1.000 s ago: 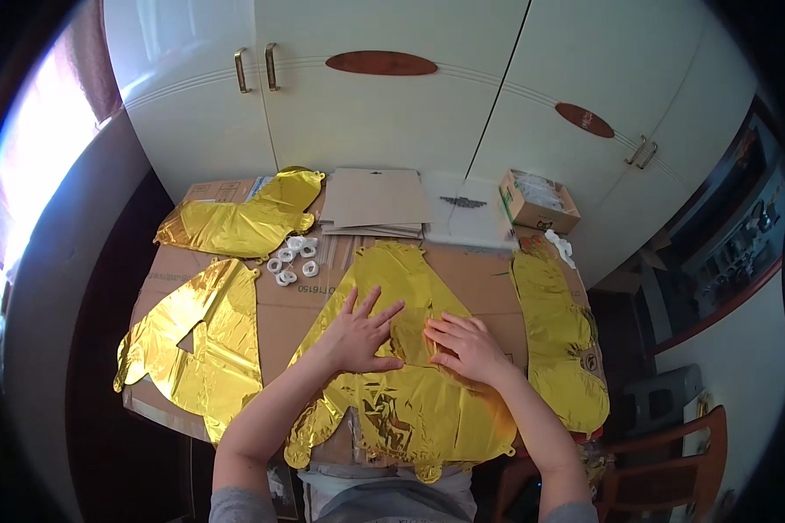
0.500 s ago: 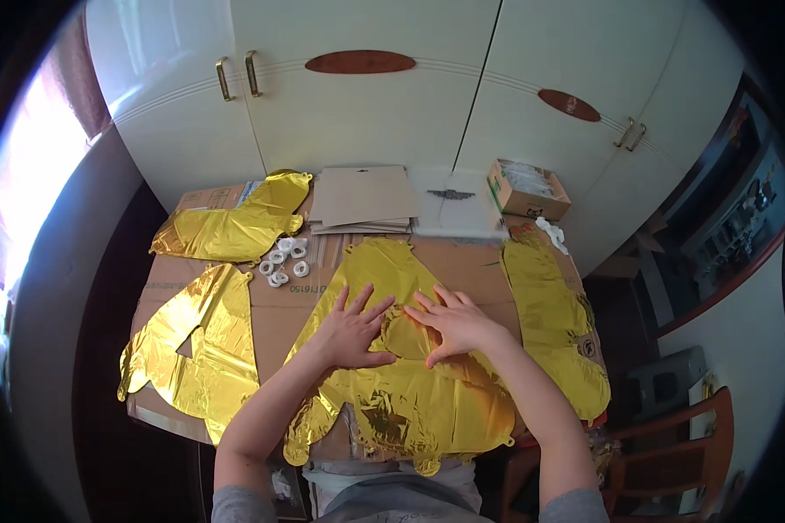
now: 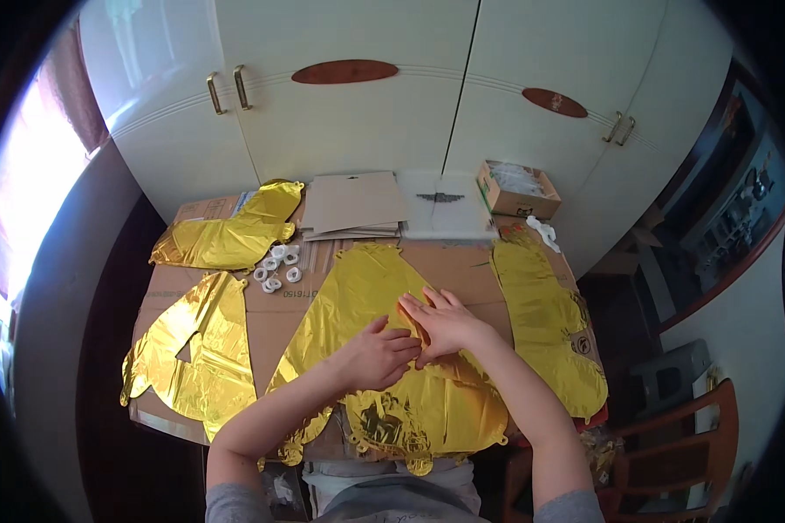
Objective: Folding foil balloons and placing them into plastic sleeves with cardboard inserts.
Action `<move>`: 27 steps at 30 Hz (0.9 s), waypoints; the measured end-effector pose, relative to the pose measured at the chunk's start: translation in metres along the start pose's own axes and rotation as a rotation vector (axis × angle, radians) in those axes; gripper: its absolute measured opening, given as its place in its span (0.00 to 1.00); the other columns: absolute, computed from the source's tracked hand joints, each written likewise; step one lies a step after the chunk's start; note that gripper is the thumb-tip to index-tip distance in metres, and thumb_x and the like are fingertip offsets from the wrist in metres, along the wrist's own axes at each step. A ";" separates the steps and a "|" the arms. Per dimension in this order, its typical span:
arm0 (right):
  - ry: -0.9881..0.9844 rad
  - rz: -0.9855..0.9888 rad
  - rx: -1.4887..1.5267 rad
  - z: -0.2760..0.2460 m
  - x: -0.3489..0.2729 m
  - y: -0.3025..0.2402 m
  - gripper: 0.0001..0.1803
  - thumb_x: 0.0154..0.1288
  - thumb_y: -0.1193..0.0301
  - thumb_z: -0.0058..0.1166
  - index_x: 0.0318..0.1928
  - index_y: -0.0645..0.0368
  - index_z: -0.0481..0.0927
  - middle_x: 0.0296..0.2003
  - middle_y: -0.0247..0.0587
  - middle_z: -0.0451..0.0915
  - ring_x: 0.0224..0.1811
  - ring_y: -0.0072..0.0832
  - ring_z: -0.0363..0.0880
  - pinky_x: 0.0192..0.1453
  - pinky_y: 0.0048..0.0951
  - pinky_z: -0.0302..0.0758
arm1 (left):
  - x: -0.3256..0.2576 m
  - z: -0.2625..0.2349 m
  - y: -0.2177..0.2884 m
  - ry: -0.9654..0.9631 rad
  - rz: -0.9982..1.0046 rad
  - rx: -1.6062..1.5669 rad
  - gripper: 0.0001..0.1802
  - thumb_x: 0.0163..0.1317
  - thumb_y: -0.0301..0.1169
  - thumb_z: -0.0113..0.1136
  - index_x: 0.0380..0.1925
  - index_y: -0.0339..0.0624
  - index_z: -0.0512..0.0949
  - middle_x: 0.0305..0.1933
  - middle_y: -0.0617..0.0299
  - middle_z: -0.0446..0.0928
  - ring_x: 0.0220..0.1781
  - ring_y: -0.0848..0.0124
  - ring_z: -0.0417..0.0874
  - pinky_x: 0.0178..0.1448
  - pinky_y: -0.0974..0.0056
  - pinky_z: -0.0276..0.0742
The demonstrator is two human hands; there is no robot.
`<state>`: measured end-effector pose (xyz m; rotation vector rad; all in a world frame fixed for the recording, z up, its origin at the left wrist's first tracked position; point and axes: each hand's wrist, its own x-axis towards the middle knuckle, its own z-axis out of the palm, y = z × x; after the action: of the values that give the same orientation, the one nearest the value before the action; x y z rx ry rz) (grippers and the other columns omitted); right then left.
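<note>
Gold foil under both our hands: the big foil sheet [image 3: 366, 283] lies flat-ish, creased, on the cardboard-covered worktop [image 3: 275, 324], on our side of the card stack [image 3: 353, 202]. Our right hand [image 3: 449, 327] is on the sheet's middle, nearer us than the card stack and a bit right of it; grip looks released, thumb and fingers parted, foil showing in the gap. Our left hand [image 3: 380, 358] is just beside it, fingers bent; we can't tell if that grip has any foil.

Step in hand looks like working the sheet's middle. To do it well, we'd probably use light finger pads, no nails, one hand steadying, the other pressing outward; thin foil likely creases if dragged.

Edges: the sheet's near tabs seem to poke past the worktop's near edge, opposite the card stack. Left of the card stack and nearer us, a notched foil [image 3: 214, 327] sits across a cardboard strip; to its right and nearer us, a long foil [image 3: 542, 322]. Sideways room: narrow strips. White rolls [image 3: 271, 263] sit just left and nearer.
</note>
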<state>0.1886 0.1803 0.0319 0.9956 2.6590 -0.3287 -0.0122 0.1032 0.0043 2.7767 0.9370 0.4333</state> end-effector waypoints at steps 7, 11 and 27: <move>0.007 0.020 0.035 0.001 -0.003 0.002 0.74 0.39 0.38 0.70 0.77 0.55 0.38 0.77 0.44 0.48 0.79 0.48 0.41 0.80 0.52 0.39 | 0.013 -0.009 -0.009 0.018 -0.125 0.157 0.25 0.62 0.40 0.51 0.58 0.47 0.75 0.63 0.62 0.74 0.67 0.63 0.71 0.71 0.40 0.60; 0.012 0.018 0.066 0.003 0.000 0.002 0.75 0.38 0.39 0.72 0.77 0.56 0.37 0.76 0.46 0.48 0.79 0.47 0.41 0.80 0.53 0.38 | 0.018 -0.004 -0.028 -0.026 -0.177 0.128 0.24 0.64 0.42 0.51 0.58 0.49 0.75 0.64 0.63 0.74 0.68 0.63 0.70 0.72 0.40 0.59; 0.133 -0.039 0.072 0.009 -0.006 0.005 0.69 0.41 0.39 0.70 0.76 0.52 0.44 0.76 0.44 0.49 0.79 0.45 0.41 0.79 0.54 0.38 | 0.016 -0.006 -0.032 -0.213 -0.278 0.152 0.49 0.58 0.70 0.49 0.72 0.51 0.60 0.77 0.58 0.56 0.80 0.55 0.49 0.79 0.39 0.43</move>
<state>0.1979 0.1776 0.0251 1.0223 2.8074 -0.3812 -0.0203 0.1391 0.0054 2.6919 1.3227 0.0246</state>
